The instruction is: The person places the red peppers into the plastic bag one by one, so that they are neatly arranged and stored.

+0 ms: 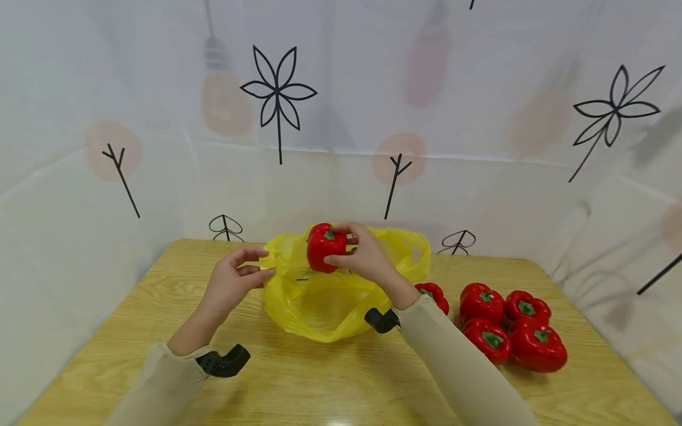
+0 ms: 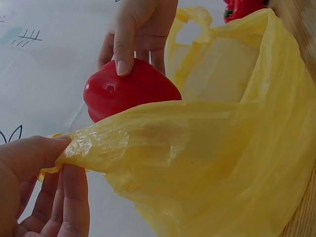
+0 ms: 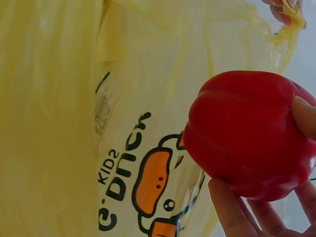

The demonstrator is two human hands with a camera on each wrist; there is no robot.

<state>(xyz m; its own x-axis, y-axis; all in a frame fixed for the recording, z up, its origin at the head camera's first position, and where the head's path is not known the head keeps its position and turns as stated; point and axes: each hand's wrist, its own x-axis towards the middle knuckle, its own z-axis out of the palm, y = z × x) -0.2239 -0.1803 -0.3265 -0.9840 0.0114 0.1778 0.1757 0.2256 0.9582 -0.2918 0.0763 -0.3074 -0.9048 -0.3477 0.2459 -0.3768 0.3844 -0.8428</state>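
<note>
A yellow plastic bag (image 1: 319,316) lies spread on the table with its mouth held wide. My left hand (image 1: 230,283) pinches the bag's left edge between thumb and fingers, as the left wrist view shows closely. My right hand (image 1: 367,257) grips a red bell pepper (image 1: 322,248) with a green stem, thumb on one side and fingers on the other. The pepper is over the bag's opening, and in the right wrist view the bag's printed duck picture (image 3: 153,182) shows behind it. From the left wrist, the bag's rim overlaps the pepper's lower side.
Several more red bell peppers (image 1: 537,344) sit grouped on the right of the wooden table (image 1: 298,384); one pepper (image 1: 434,296) is partly behind my right forearm. A white patterned cloth (image 1: 341,118) hangs behind the table.
</note>
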